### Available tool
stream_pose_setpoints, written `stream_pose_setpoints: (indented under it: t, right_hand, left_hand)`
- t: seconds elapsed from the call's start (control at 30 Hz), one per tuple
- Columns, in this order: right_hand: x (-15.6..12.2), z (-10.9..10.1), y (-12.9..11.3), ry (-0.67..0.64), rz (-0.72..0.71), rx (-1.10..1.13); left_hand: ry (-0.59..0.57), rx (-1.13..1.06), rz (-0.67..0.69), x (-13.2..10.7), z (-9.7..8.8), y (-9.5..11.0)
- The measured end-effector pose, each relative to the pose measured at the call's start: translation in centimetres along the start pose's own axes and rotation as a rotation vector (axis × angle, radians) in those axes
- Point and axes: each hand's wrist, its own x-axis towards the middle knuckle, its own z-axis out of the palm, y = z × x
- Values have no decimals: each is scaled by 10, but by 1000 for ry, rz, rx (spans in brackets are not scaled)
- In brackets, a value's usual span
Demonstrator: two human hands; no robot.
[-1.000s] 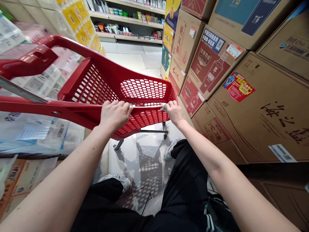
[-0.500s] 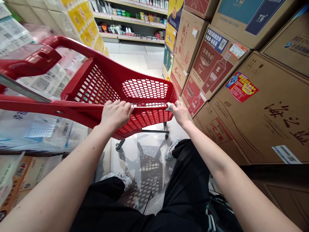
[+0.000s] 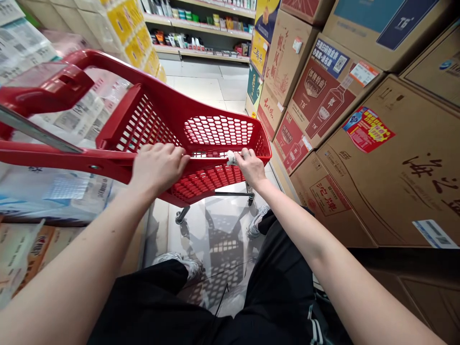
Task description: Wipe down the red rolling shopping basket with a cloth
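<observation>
Supermarket aisle, pale glossy floor [image 3: 201, 88] leading to a stocked shelf [image 3: 201, 40] at the far end. At far left, plastic-wrapped packs [image 3: 64, 191] stacked low, with yellow cartons [image 3: 129, 33] beyond them. Next along, a red mesh cart [image 3: 161, 103], nothing visible inside, its red handle [image 3: 46, 86] at upper left, close to the camera. Left hand [image 3: 158, 165] on the cart's near rim, fingers curled fully over the edge and closed on it, forearm reaching back to lower left. Just to the right, on the same rim, right hand [image 3: 251, 167], fingers likewise bent down around the edge, with a small white wad [image 3: 231, 158] pressed between fingertips and rim; whether paper or cloth, impossible to tell. Hands near each other but apart. Below the cart, a wheel [image 3: 250, 196] on the floor, the basket's reflection on the tiles, and two pale shoes [image 3: 257, 223] under black trousers [image 3: 280, 287]. Along the right side, brown and red cardboard boxes [image 3: 377, 158] stacked high and printed with Chinese characters, one bearing a red and yellow sticker [image 3: 368, 129]. Cart's right corner just beside the lowest boxes.
</observation>
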Motion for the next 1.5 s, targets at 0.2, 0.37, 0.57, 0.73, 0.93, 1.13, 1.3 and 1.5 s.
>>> stream_pose_setpoints:
  t: [0.2, 0.37, 0.57, 0.73, 0.93, 1.13, 1.3, 1.5]
  right_hand:
    - [5, -1, 0, -9, 97, 33]
    - [20, -6, -33, 32, 12, 84]
    - [25, 4, -61, 153, 0, 181]
    - [3, 22, -19, 183, 123, 233]
    - [-13, 33, 20, 260, 299, 297]
    - [-8, 43, 14, 350, 300, 341]
    - [-34, 58, 10, 389, 290, 472]
    - [-42, 75, -19, 321, 318, 490]
  left_hand:
    - [29, -82, -74, -4, 0, -12]
    - [35, -71, -58, 2, 1, -1]
    - [66, -65, -34, -2, 0, 5]
    - [104, -100, -20, -9, 2, 5]
    - [61, -109, -34, -10, 3, 12]
    - [23, -102, 52, 8, 20, 55]
    - [-1, -81, 66, 16, 30, 70]
    - [-31, -53, 48, 19, 29, 71]
